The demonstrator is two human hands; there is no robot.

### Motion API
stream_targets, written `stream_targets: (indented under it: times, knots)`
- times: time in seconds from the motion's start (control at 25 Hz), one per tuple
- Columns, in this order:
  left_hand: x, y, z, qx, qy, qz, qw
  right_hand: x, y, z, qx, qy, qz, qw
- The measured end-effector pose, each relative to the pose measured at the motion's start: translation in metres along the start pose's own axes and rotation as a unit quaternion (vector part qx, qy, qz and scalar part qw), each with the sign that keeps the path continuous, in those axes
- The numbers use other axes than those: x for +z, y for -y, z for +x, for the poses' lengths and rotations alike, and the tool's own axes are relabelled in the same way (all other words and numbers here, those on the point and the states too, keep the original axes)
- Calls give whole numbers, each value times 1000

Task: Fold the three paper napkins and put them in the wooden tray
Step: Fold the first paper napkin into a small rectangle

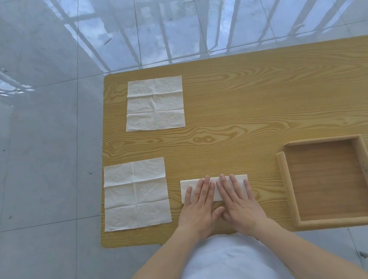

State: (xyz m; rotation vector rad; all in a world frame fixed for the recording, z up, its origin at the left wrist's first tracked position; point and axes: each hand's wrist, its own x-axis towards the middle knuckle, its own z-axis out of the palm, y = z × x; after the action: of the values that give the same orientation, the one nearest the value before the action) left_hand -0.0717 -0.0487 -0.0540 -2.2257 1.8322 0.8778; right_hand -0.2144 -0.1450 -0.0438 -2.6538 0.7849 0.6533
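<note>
A white paper napkin folded into a narrow strip [186,185] lies near the table's front edge. My left hand [200,208] and my right hand [238,201] press flat on it side by side, fingers straight, covering its middle. Two unfolded napkins lie flat at the left: one at the front left [136,194], one at the back left [154,104]. The square wooden tray [287,185] sits at the front right with nothing in it, apart from both hands.
The wooden table [266,108] has bare surface across its middle and back right. Its left and front edges drop to a glossy tiled floor [32,155]. My white-clothed torso is close to the front edge.
</note>
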Motion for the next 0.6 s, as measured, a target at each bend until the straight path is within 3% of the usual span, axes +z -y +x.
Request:
stream_targets:
  times: [0.36, 0.6]
  knots:
    - [7, 59, -25, -42, 6, 56, 998, 23, -53, -27, 75, 29, 12, 997]
    - [3, 58, -28, -52, -5, 64, 997, 22, -51, -31, 85, 9, 37, 996]
